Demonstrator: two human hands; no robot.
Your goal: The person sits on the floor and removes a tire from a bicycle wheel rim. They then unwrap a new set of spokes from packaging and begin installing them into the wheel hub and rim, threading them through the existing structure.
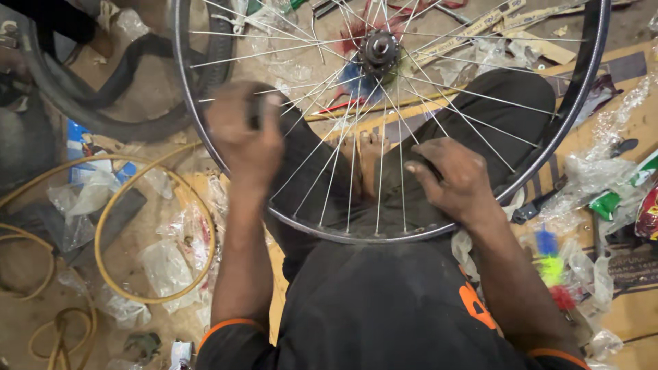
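A spoked bicycle wheel (pixel 589 75) with a dark rim rests across my lap, its hub (pixel 380 49) near the top centre. My left hand (pixel 243 133) is blurred and closed around a small dark tool at the spokes on the wheel's left side. My right hand (pixel 456 178) lies on the spokes at the lower right, fingers curled and resting on them. My bare feet (pixel 367 154) show through the spokes.
A black tyre (pixel 89 109) lies at the upper left. Yellow rim strips (pixel 123 199) and clear plastic bags (pixel 164 267) litter the floor on the left. Cardboard, wrappers and colourful brushes (pixel 552 267) sit on the right. Wooden strips and tools lie beyond the wheel.
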